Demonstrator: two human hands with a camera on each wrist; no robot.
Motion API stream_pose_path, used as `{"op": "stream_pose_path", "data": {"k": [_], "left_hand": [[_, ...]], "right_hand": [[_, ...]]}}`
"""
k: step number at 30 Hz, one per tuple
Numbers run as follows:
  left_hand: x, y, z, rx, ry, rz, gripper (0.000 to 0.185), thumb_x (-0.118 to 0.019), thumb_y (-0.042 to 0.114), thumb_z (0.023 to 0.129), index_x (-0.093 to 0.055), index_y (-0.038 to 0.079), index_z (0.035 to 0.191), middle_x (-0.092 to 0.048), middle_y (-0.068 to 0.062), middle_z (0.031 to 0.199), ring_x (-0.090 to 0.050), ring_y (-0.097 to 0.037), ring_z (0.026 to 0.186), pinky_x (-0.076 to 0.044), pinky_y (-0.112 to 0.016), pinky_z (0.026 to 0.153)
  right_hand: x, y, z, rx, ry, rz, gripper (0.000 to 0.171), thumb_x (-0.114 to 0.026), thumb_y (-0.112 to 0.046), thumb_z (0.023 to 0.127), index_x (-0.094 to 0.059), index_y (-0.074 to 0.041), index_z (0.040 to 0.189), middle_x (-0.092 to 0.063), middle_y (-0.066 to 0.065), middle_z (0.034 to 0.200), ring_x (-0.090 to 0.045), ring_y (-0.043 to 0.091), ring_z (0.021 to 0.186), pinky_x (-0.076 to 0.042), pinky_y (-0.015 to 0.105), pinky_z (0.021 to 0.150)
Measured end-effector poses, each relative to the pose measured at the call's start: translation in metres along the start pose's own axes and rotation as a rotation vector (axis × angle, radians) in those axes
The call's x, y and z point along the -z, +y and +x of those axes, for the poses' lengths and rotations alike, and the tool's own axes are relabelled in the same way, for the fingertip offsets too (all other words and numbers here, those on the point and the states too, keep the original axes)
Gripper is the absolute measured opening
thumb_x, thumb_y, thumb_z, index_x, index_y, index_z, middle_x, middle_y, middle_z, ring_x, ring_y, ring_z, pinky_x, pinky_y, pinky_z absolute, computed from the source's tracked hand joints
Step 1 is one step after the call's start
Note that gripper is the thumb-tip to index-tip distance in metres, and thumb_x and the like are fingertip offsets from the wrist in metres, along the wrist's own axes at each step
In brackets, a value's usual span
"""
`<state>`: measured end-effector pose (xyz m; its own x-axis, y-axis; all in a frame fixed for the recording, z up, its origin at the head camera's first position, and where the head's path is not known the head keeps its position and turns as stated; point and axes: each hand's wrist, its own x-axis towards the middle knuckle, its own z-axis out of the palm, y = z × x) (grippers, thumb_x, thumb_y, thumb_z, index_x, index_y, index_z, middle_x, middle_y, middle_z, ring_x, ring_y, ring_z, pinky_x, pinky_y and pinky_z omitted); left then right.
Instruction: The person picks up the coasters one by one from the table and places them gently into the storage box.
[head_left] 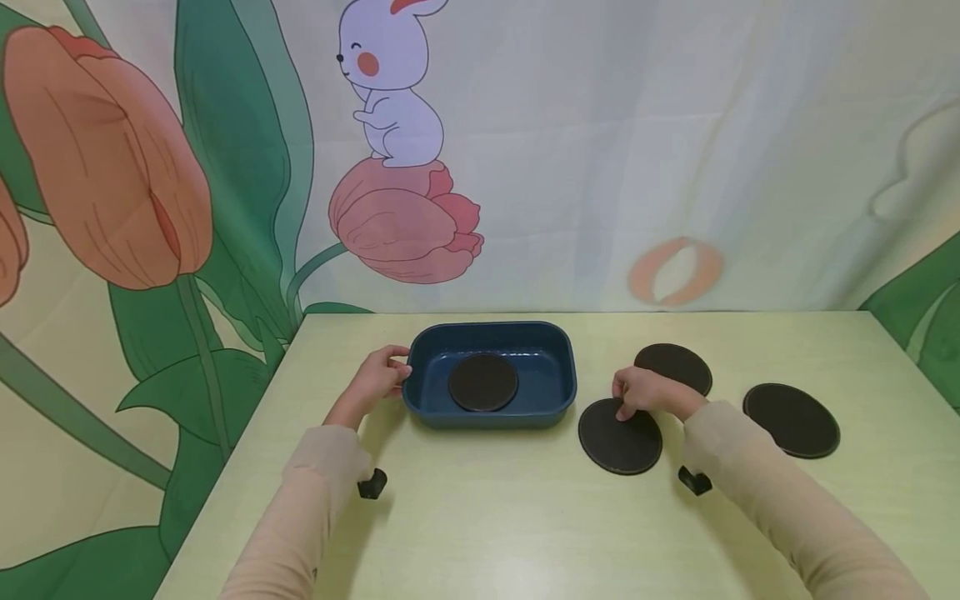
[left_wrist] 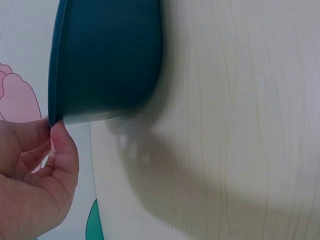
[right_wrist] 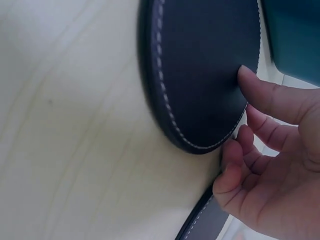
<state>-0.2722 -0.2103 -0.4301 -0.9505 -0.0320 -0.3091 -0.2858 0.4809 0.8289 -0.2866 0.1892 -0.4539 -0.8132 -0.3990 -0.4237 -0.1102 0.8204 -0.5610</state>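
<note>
A deep blue rectangular baking dish (head_left: pixel 491 419) stands on the table with one round black coaster (head_left: pixel 483 382) lying inside. At the dish's left end, my left hand (head_left: pixel 378 375) pinches the rim between thumb and fingers; the left wrist view shows that grip on the rim (left_wrist: pixel 56 65). To the right of the dish, my right hand (head_left: pixel 643 390) pinches the far edge of a second black coaster (head_left: pixel 621 442). In the right wrist view its thumb presses on top of this stitched coaster (right_wrist: pixel 200 75), the other fingers at or behind the edge.
Another black coaster (head_left: pixel 678 367) lies behind my right hand, partly covered by it. Farther right a further coaster (head_left: pixel 791 421) lies beside the right sleeve. The pale table (head_left: pixel 480 517) ends at a printed curtain (head_left: pixel 585 167) at the back.
</note>
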Motion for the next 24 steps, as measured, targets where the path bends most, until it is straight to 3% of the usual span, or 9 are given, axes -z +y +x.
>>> {"op": "stream_pose_path", "data": {"k": [6,13,19,24], "left_hand": [[0.0,0.0,0.0,0.002,-0.004,0.0,0.038,-0.045,0.006,0.091,-0.04,0.005,0.129,-0.049,-0.014,0.101,-0.054,-0.023,0.085,-0.049,-0.026,0.067],[0.0,0.001,-0.001,0.002,-0.004,-0.004,0.039,-0.045,0.005,0.091,-0.039,0.004,0.129,-0.05,-0.014,0.1,-0.054,-0.023,0.083,-0.048,-0.025,0.065],[0.0,0.002,-0.001,-0.007,-0.009,-0.005,0.039,-0.045,0.004,0.091,-0.039,0.003,0.129,-0.05,-0.016,0.102,-0.053,-0.02,0.081,-0.049,-0.026,0.066],[0.0,0.001,-0.001,-0.014,-0.013,0.0,0.039,-0.045,0.004,0.091,-0.038,0.003,0.129,-0.05,-0.014,0.101,-0.054,-0.02,0.082,-0.049,-0.027,0.067]], "right_hand": [[0.006,0.0,-0.004,0.011,-0.06,0.049,0.022,-0.065,-0.001,0.071,-0.047,0.001,0.084,-0.042,0.004,0.077,-0.039,0.015,0.065,-0.033,0.025,0.057],[0.015,0.002,-0.016,-0.01,-0.097,0.135,0.022,-0.061,0.0,0.075,-0.044,0.0,0.088,-0.039,0.003,0.075,-0.028,0.01,0.048,-0.027,0.022,0.046],[0.021,0.007,-0.024,-0.026,-0.155,0.236,0.021,-0.052,0.004,0.076,-0.044,-0.001,0.095,-0.037,0.0,0.063,-0.029,0.012,0.05,-0.028,0.024,0.046],[0.026,0.011,-0.032,-0.031,-0.205,0.357,0.021,-0.045,0.006,0.078,-0.045,-0.001,0.097,-0.042,0.002,0.069,-0.035,0.014,0.056,-0.031,0.025,0.048]]}}
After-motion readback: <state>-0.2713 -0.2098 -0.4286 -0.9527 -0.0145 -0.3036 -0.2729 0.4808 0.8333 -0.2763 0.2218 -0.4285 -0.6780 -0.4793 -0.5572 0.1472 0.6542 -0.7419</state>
